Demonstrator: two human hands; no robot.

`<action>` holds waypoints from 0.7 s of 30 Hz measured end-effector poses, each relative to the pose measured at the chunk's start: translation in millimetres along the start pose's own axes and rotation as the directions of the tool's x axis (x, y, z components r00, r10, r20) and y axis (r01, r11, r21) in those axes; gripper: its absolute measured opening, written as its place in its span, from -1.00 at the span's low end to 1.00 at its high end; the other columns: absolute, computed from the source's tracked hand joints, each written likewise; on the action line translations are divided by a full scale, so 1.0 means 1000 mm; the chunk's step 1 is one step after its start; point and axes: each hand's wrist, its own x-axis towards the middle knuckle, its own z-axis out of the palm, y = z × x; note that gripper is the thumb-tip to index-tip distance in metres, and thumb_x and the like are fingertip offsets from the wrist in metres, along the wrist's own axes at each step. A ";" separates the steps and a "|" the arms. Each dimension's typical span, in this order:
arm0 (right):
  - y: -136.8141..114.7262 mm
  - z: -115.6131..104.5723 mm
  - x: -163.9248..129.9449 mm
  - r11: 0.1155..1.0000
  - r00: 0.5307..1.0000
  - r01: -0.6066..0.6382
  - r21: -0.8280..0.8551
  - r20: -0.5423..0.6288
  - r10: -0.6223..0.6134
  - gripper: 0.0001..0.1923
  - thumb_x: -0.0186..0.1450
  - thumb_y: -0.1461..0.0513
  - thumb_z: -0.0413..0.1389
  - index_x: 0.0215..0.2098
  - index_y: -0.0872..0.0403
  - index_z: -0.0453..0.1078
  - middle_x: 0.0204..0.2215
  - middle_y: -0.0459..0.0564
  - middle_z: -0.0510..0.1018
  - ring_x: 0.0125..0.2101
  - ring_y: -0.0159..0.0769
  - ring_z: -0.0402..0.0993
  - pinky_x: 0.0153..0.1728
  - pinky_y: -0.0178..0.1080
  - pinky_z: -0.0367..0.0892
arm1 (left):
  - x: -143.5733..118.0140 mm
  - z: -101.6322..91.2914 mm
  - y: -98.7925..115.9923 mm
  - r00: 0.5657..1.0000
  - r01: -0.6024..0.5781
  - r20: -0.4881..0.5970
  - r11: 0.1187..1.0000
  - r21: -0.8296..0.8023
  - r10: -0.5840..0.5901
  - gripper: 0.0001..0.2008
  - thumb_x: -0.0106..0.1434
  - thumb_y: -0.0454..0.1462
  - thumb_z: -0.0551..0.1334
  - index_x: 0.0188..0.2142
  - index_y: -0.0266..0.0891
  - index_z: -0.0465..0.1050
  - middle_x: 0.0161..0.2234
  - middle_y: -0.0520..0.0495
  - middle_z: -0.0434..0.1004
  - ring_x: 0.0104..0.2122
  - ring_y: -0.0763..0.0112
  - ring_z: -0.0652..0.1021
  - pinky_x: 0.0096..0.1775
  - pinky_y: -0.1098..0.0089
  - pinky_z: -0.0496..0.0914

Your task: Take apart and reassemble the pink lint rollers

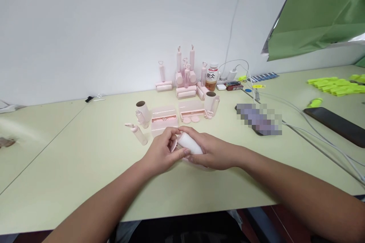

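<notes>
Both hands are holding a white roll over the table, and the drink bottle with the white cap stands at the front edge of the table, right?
Not quite. In the head view, both the left hand and right hand do hold the white roll, but the drink bottle stands at the back of the table, by the wall.

The roll (pixel 190 143) at the centre of the frame is plain white, with a pale pink end piece (pixel 172 145). The table (pixel 85 167) is a pale yellow-green. The handles and trays (pixel 182 83) at upper centre are all soft pink. The bottle (pixel 211 77) beside them holds amber liquid under a white label with black characters. At upper right, the sheet (pixel 319 11) is matte green; the clips (pixel 333 85) below it are neon yellow-green. The phone (pixel 336 123) at right is black.
</notes>
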 end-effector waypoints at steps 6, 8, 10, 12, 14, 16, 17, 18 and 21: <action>-0.002 -0.007 -0.003 0.998 0.998 -0.010 -0.064 0.059 0.014 -0.28 0.32 0.10 0.11 0.36 -0.02 -0.06 -0.14 0.10 0.49 -0.31 -0.23 0.42 -0.36 -0.28 0.26 | 0.000 -0.009 0.006 0.993 0.011 0.120 0.999 -0.032 -0.007 -0.72 0.15 -0.33 0.18 -0.13 -0.14 0.21 -0.44 0.14 0.26 -0.51 0.53 0.33 -0.47 0.51 0.21; -0.002 -0.008 -0.003 0.997 0.997 -0.024 -0.080 0.067 0.030 -0.25 0.31 0.12 0.12 0.37 -0.04 -0.08 -0.14 0.09 0.49 -0.32 -0.23 0.43 -0.38 -0.29 0.27 | 0.000 -0.010 0.005 0.995 -0.010 0.103 0.999 0.044 0.006 -0.71 0.12 -0.37 0.16 -0.14 -0.14 0.23 -0.45 0.15 0.27 -0.51 0.52 0.34 -0.47 0.50 0.21; -0.001 -0.009 -0.003 0.994 0.994 -0.062 -0.087 0.084 0.069 -0.24 0.29 0.12 0.13 0.37 -0.07 -0.09 -0.19 0.05 0.50 -0.38 -0.27 0.43 -0.45 -0.33 0.26 | 0.000 -0.011 0.005 0.997 -0.025 0.081 0.988 0.155 0.013 -0.72 0.09 -0.37 0.15 -0.17 -0.14 0.27 -0.45 0.13 0.33 -0.50 0.49 0.37 -0.46 0.48 0.21; 0.000 -0.010 -0.003 0.992 0.986 -0.104 -0.070 0.127 0.113 -0.26 0.29 0.11 0.14 0.36 -0.08 -0.06 -0.32 -0.02 0.50 -0.49 -0.32 0.40 -0.54 -0.36 0.22 | 0.000 -0.012 0.006 0.998 -0.015 0.060 0.959 0.281 -0.002 -0.75 0.08 -0.35 0.16 -0.20 -0.15 0.34 -0.42 0.08 0.43 -0.50 0.45 0.41 -0.44 0.44 0.22; 0.001 -0.011 -0.004 0.991 0.975 -0.128 -0.038 0.180 0.133 -0.30 0.30 0.12 0.13 0.33 -0.07 -0.03 -0.43 -0.09 0.47 -0.57 -0.37 0.36 -0.60 -0.39 0.18 | 0.000 -0.013 0.008 0.998 0.006 0.050 0.919 0.393 -0.028 -0.74 0.07 -0.31 0.18 -0.19 -0.15 0.41 -0.36 0.03 0.52 -0.49 0.40 0.45 -0.43 0.40 0.23; 0.000 -0.012 -0.005 0.992 0.968 -0.128 -0.020 0.214 0.129 -0.34 0.30 0.16 0.11 0.31 -0.04 0.00 -0.47 -0.13 0.45 -0.58 -0.38 0.34 -0.60 -0.39 0.17 | -0.001 -0.012 0.011 0.998 0.003 0.061 0.885 0.465 -0.035 -0.72 0.08 -0.28 0.19 -0.17 -0.16 0.46 -0.31 -0.02 0.57 -0.45 0.33 0.49 -0.41 0.37 0.25; -0.001 -0.013 -0.005 0.992 0.967 -0.123 -0.025 0.222 0.125 -0.36 0.30 0.18 0.11 0.30 -0.03 0.02 -0.48 -0.13 0.44 -0.57 -0.38 0.34 -0.59 -0.39 0.18 | -0.001 -0.012 0.012 0.997 -0.014 0.077 0.872 0.489 -0.027 -0.72 0.08 -0.27 0.18 -0.18 -0.17 0.48 -0.30 -0.03 0.58 -0.43 0.30 0.51 -0.40 0.36 0.25; -0.002 -0.014 -0.006 0.992 0.966 -0.118 -0.037 0.228 0.123 -0.37 0.29 0.20 0.10 0.29 -0.03 0.03 -0.48 -0.13 0.45 -0.56 -0.37 0.35 -0.57 -0.39 0.18 | -0.001 -0.012 0.014 0.995 -0.039 0.097 0.860 0.509 -0.013 -0.73 0.07 -0.27 0.18 -0.20 -0.18 0.49 -0.31 -0.04 0.59 -0.41 0.28 0.52 -0.39 0.35 0.25; -0.005 -0.016 -0.006 0.989 0.957 -0.122 -0.086 0.252 0.140 -0.37 0.29 0.22 0.09 0.29 -0.01 0.02 -0.46 -0.12 0.45 -0.52 -0.37 0.36 -0.54 -0.38 0.18 | -0.001 -0.010 0.018 0.987 -0.113 0.157 0.819 0.563 0.028 -0.81 0.08 -0.28 0.15 -0.32 -0.21 0.50 -0.40 -0.04 0.57 -0.44 0.28 0.50 -0.43 0.36 0.20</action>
